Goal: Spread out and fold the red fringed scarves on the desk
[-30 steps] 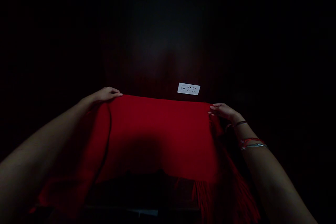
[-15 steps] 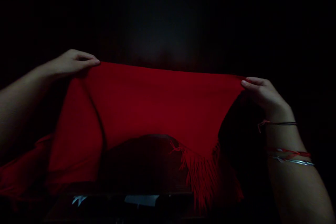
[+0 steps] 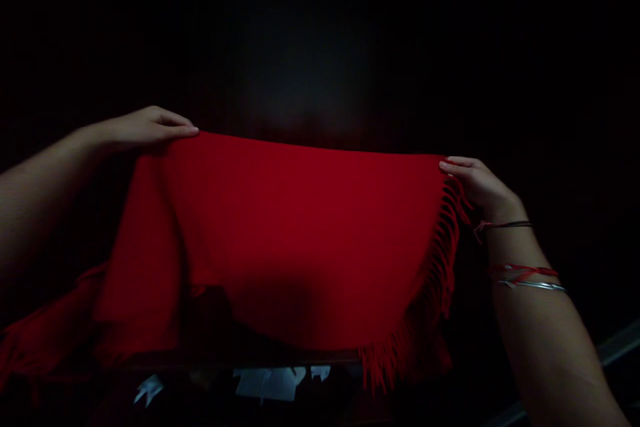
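Note:
A red fringed scarf [image 3: 310, 227] hangs stretched between my two hands. My left hand [image 3: 155, 127] pinches its upper edge on the left, thumb against fingers. At the other end of that edge, my right hand [image 3: 475, 177] grips the corner where the fringe begins. Tassels run down the scarf's right side and along its lower right. Left of the middle the cloth falls in a fold, and more red fringed cloth lies in the lower left corner. Bracelets circle my right wrist and forearm.
The surroundings are very dark. Below the scarf runs the edge of a dark surface [image 3: 200, 363]. Pale scraps [image 3: 270, 383] that look like paper show under that edge. A pale strip [image 3: 620, 345] crosses the lower right.
My right hand has moved left and slightly down, my left hand slightly right and down. The scarf now hangs fuller, and fringe has swung out along its right side.

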Demonstrator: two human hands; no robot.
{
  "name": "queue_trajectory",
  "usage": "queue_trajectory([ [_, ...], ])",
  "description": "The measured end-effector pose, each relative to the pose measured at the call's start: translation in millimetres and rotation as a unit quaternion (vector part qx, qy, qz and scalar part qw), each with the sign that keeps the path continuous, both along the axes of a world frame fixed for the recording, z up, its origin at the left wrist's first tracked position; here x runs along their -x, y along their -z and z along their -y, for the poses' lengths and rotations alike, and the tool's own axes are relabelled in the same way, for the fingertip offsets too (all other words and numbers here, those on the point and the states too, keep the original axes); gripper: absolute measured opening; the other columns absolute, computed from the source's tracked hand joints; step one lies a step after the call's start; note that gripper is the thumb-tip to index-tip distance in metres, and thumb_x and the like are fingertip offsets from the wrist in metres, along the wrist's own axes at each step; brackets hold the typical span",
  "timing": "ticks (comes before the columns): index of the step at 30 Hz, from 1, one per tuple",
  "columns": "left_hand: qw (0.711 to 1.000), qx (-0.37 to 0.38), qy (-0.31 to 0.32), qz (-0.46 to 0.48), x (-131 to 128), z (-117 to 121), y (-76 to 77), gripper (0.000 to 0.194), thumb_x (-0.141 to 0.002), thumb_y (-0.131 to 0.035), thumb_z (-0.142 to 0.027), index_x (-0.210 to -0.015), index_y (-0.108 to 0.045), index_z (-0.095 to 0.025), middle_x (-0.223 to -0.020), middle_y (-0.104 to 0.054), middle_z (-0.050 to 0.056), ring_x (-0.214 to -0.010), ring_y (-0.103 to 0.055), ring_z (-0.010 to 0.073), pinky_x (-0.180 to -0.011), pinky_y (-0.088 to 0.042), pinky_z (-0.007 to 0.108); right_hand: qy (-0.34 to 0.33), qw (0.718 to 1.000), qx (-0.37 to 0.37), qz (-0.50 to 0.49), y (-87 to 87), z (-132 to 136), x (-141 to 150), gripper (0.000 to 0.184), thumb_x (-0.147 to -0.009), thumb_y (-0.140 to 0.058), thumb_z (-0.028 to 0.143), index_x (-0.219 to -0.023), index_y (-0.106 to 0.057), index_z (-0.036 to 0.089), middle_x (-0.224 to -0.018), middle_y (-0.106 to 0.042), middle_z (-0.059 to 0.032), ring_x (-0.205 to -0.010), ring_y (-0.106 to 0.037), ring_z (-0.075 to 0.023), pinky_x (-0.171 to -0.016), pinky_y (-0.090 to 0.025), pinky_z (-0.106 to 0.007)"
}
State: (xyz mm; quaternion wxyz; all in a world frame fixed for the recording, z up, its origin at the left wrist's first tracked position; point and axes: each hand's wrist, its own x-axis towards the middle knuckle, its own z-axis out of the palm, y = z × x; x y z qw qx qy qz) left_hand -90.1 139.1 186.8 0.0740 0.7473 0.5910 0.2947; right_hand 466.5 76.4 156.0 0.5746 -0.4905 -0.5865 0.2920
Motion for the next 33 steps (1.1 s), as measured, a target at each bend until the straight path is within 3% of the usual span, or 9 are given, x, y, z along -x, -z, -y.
queue_trajectory([
  [3,0.997,0.033,0.074,0.010,34.4,-18.0,3.0,0.050,-0.069,-0.048,-0.057,-0.088,-0.059,-0.012,-0.079,-0.059,-0.001,-0.072,-0.051,0.0126,-0.064,-0.042,0.022,-0.019,0.998,0.040,-0.036,-9.4,17.1,44.8,0.018,-0.056,-0.067,0.017,-0.063,-0.050,0.018,-0.057,-0.053,0.0050,-0.049,-0.048,-0.0053,-0.046,-0.039,-0.017],
  [6,0.990,0.053,0.130,0.012,53.1,-37.2,7.3,0.050,-0.067,-0.050,-0.057,-0.087,-0.059,-0.012,-0.084,-0.061,0.001,-0.075,-0.051,0.0136,-0.066,-0.040,0.021,-0.024,0.997,0.076,-0.023,-15.2,17.9,71.2,0.020,-0.057,-0.067,0.018,-0.060,-0.048,0.017,-0.053,-0.051,0.0052,-0.046,-0.046,-0.0053,-0.045,-0.039,-0.018],
  [12,0.988,0.083,0.127,-0.010,54.1,-81.9,21.9,0.057,-0.066,-0.046,-0.062,-0.087,-0.059,-0.011,-0.082,-0.061,0.001,-0.076,-0.050,0.0138,-0.068,-0.037,0.020,-0.037,0.987,0.150,-0.032,0.8,-34.9,76.0,0.020,-0.059,-0.065,0.021,-0.060,-0.046,0.017,-0.050,-0.048,0.0055,-0.044,-0.043,-0.0052,-0.043,-0.038,-0.018],
  [16,0.993,0.072,0.092,-0.033,50.9,-93.9,38.5,0.063,-0.065,-0.043,-0.067,-0.089,-0.059,-0.011,-0.081,-0.061,0.000,-0.076,-0.048,0.0138,-0.067,-0.036,0.019,-0.060,0.985,0.156,-0.029,20.5,-64.1,69.9,0.025,-0.054,-0.069,0.025,-0.058,-0.045,0.017,-0.050,-0.047,0.0061,-0.044,-0.043,-0.0051,-0.048,-0.040,-0.020],
  [21,0.991,0.082,0.099,-0.035,52.0,-79.7,51.4,0.064,-0.065,-0.041,-0.068,-0.086,-0.059,-0.010,-0.080,-0.061,0.000,-0.077,-0.049,0.0147,-0.068,-0.036,0.019,-0.095,0.981,0.159,0.048,28.8,-57.2,59.2,0.027,-0.056,-0.067,0.037,-0.064,-0.051,0.016,-0.056,-0.052,0.0038,-0.049,-0.047,-0.0073,-0.051,-0.039,-0.022],
  [28,0.987,0.105,0.119,-0.035,60.5,-30.0,63.5,0.055,-0.066,-0.044,-0.062,-0.085,-0.060,-0.012,-0.084,-0.062,0.002,-0.078,-0.052,0.0168,-0.071,-0.037,0.022,-0.126,0.950,0.214,0.188,31.4,11.4,47.4,0.031,-0.058,-0.063,0.042,-0.067,-0.059,0.013,-0.061,-0.058,-0.0008,-0.056,-0.051,-0.0108,-0.057,-0.039,-0.025],
  [33,0.978,0.104,0.174,-0.055,60.4,12.0,79.9,0.044,-0.066,-0.047,-0.055,-0.079,-0.063,-0.016,-0.084,-0.062,0.002,-0.079,-0.052,0.0170,-0.074,-0.036,0.025,-0.127,0.916,0.258,0.279,43.7,48.6,49.6,0.038,-0.055,-0.063,0.044,-0.078,-0.066,0.014,-0.075,-0.064,-0.0049,-0.071,-0.055,-0.0162,-0.068,-0.040,-0.029],
])
